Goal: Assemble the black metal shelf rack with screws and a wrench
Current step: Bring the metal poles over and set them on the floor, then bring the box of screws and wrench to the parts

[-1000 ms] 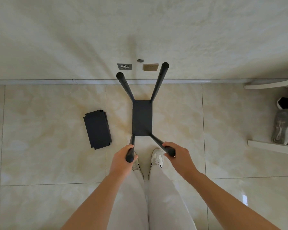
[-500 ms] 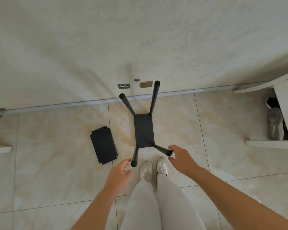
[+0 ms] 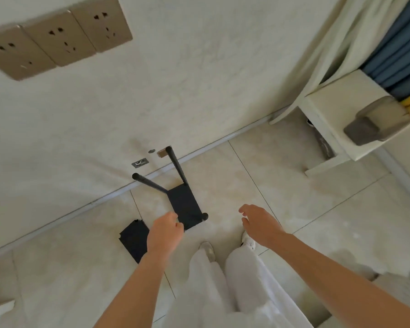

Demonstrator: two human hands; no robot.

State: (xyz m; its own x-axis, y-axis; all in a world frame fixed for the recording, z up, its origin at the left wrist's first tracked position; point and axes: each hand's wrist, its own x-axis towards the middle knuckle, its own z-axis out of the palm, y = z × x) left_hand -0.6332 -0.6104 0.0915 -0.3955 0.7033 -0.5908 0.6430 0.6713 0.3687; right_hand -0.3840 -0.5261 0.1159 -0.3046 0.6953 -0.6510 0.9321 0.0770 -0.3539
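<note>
Right hand withdrawn from rack, left hand overlapping

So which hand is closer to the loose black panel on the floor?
Left. The left hand covers part of the loose black panel in view; the right hand is far off, past the rack.

Bare left hand out fwd, palm down, fingers curled under, grip unclear. Bare right hand fwd too, fingers loose, holding nothing.

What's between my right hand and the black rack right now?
Only bare floor tile lies between the right hand and the rack, as the head view shows.
</note>
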